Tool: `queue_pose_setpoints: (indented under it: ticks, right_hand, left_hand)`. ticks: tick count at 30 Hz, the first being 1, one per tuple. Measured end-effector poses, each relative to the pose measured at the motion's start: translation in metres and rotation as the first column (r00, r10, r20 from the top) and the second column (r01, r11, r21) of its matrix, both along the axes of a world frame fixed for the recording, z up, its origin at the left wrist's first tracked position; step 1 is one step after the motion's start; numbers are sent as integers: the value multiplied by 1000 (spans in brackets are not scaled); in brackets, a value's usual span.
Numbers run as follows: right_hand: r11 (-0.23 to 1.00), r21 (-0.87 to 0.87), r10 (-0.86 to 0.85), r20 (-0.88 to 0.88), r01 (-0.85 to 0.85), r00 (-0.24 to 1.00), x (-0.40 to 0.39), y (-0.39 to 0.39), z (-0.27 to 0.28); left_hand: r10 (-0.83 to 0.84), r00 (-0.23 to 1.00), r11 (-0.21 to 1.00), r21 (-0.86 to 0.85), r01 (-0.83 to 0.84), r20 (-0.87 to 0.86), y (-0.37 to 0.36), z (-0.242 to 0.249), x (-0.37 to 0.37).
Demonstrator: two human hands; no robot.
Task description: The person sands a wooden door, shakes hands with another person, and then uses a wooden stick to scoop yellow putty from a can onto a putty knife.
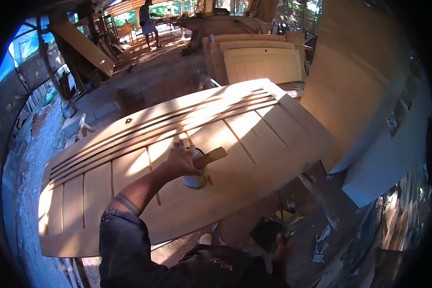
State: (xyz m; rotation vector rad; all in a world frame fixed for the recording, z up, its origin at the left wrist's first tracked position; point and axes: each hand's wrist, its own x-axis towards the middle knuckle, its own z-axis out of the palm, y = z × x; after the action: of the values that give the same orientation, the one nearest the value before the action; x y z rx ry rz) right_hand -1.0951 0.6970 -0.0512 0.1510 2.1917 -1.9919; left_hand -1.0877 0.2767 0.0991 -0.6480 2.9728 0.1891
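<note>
My left hand [181, 159] is wrapped round the upper part of a can [194, 181] with a pale label, fingers on the far side and thumb on the near side. The can stands on a grooved wooden door panel [235, 185]. A flat wooden stick [213, 157] juts out over the can's rim to the right. Low at the right, in shadow, my right hand [282, 249] has its fingers closed on a dark, square, flat piece [266, 233] beside the panel's near edge.
Trestle legs [319, 201] hold up the panel. More doors [263, 64] lean at the back, and a tall plywood sheet [348, 72] stands at right. Scrap wood [393, 225] lies at the lower right. Another person [149, 25] stands far back.
</note>
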Motion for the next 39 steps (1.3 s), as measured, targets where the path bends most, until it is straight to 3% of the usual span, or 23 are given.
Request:
queue_pose_setpoints:
  ticks: [5, 12, 15, 17, 18, 21, 24, 29, 33, 36, 39]
  right_hand:
    - [990, -141, -5, -5, 4, 1000, -10, -4, -11]
    - [999, -47, -23, 51, 26, 998, -9, -29, -4]
    - [999, -34, -4, 62, 6, 998, -9, -36, 4]
    - [998, 66, 12, 37, -14, 999, -5, -44, 14]
    - [1000, 24, 18, 52, -20, 998, -4, -46, 12]
    - [998, -49, 41, 76, -37, 996, -8, -43, 1]
    - [998, -45, 34, 49, -32, 998, -13, -41, -3]
    - [992, -115, -40, 29, 43, 999, -16, -53, 14]
    - [998, -11, -60, 1, 60, 998, -14, -56, 18]
    - [999, 25, -26, -22, 27, 999, -16, -52, 10]
    - [999, 8, -34, -25, 34, 999, -18, -52, 8]
  left_hand:
    - [-175, 983, 984, 24, 174, 52, -24, -7, 2]
    - [-221, 899, 975, 62, 214, 378, -17, 35, -19]
    - [-514, 764, 786, -141, 601, 390, -7, 42, -8]
    - [-553, 765, 762, -172, 625, 329, -11, 38, -4]
    - [-572, 763, 749, -187, 635, 302, -13, 37, -2]
    - [-581, 735, 761, -87, 643, 350, -13, 43, -11]
    - [-588, 664, 704, -113, 701, 462, -14, 39, -19]
    - [-615, 634, 645, -164, 746, 469, -19, 37, -20]
    - [-674, 570, 571, -159, 806, 470, -23, 38, -20]
    - [-484, 739, 822, -47, 568, 469, -29, 20, -23]
    - [-492, 714, 801, -61, 595, 498, -24, 27, -23]
